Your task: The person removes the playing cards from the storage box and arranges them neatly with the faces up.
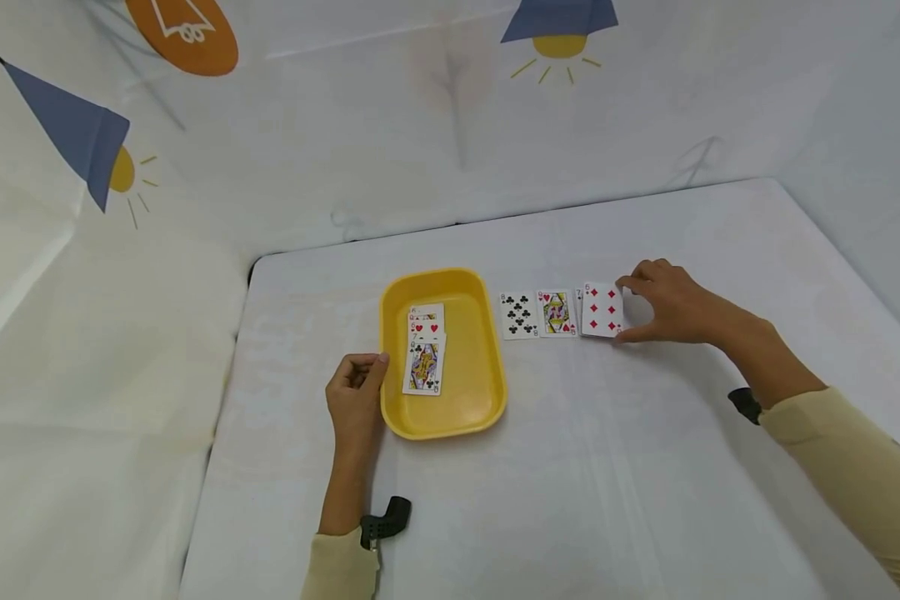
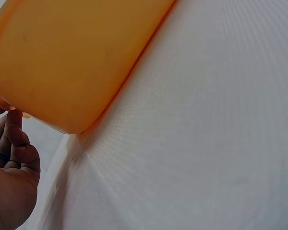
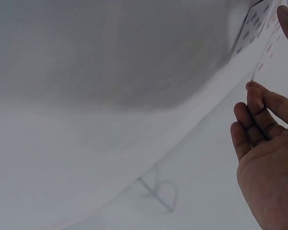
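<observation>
R hand point(image 1: 663, 304) pinches six of diamonds point(image 1: 602, 310) by its edges; L hand point(image 1: 356, 396), fingers curled, thumb on yellow tray point(image 1: 487, 400) rim.

Yellow tray point(image 1: 487, 350): moulded plastic, smooth, faint satin sheen. Playing cards point(image 1: 602, 310): thin coated card stock, slightly glossy printed faces. Surface point(image 1: 570, 467): covered in white cloth, matt, fine woven texture plain in the left wrist view, light creases. Backdrop point(image 1: 345, 125): same matt white fabric, printed with flat colour shapes. Sleeves point(image 1: 855, 467): soft beige knit cloth.
</observation>
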The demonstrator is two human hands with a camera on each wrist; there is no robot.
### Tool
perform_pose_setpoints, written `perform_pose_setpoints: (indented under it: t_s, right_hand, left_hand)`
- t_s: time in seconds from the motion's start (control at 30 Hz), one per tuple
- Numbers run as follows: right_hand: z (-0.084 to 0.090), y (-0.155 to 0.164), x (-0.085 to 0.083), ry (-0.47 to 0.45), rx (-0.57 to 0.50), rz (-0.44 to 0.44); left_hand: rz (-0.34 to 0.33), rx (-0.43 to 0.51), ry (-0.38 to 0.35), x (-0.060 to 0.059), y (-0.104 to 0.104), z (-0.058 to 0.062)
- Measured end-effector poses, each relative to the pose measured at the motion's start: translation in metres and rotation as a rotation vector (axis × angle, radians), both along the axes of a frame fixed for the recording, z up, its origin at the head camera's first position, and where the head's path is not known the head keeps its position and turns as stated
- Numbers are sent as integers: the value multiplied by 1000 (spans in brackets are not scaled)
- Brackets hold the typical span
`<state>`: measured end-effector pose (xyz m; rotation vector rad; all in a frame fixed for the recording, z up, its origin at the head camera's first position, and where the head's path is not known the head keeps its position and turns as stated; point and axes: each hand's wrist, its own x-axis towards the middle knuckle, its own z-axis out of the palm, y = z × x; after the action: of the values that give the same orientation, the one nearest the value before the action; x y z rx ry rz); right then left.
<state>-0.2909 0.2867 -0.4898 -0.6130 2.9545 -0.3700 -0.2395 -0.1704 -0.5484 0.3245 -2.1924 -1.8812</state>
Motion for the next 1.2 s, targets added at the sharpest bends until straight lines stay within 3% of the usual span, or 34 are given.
perform_pose_setpoints:
  t_s: [0.63,1.2]
  right_hand:
    - [-3,34,-1,-45,9,-38]
    - [-5,47,0,-142,-4,-81]
  left_hand:
    - [-13,10,6,0,-1,0]
    - [-12,13,3,0,1,2]
